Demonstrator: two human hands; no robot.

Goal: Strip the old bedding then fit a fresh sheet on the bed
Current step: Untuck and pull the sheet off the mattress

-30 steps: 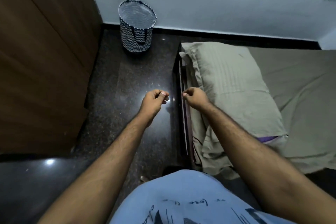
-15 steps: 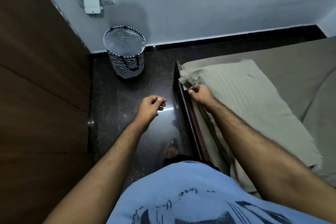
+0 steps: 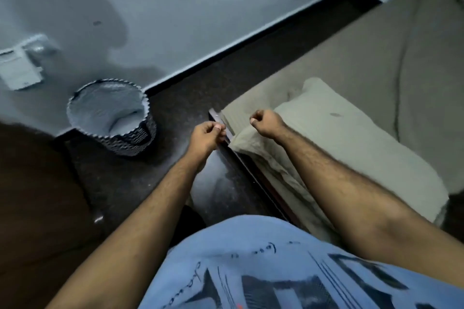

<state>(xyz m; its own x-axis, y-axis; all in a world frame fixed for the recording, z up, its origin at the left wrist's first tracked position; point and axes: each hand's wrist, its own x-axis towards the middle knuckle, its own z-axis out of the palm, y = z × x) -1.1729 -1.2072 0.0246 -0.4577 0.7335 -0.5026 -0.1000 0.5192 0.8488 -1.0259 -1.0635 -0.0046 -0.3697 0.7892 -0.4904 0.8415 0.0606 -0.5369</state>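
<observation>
A bed with an olive-grey sheet (image 3: pixel 364 57) fills the right side. An olive striped pillow (image 3: pixel 339 138) lies on it along the near edge. My right hand (image 3: pixel 266 121) is a closed fist at the pillow's left corner, where the cloth bunches up to my fingers. My left hand (image 3: pixel 207 133) is curled shut just left of it, over the dark wooden bed frame (image 3: pixel 253 178), with nothing visible in it.
A zigzag-patterned laundry basket (image 3: pixel 110 113) stands on the dark floor by the white wall, left of the bed. A brown wooden wardrobe (image 3: pixel 32 195) lines the left side. A white plug box (image 3: pixel 20 68) hangs on the wall.
My view has swung left and tilted. Both hands have moved toward the bed's corner, and the right fist now sits on the pillow's corner with the cloth drawn up.
</observation>
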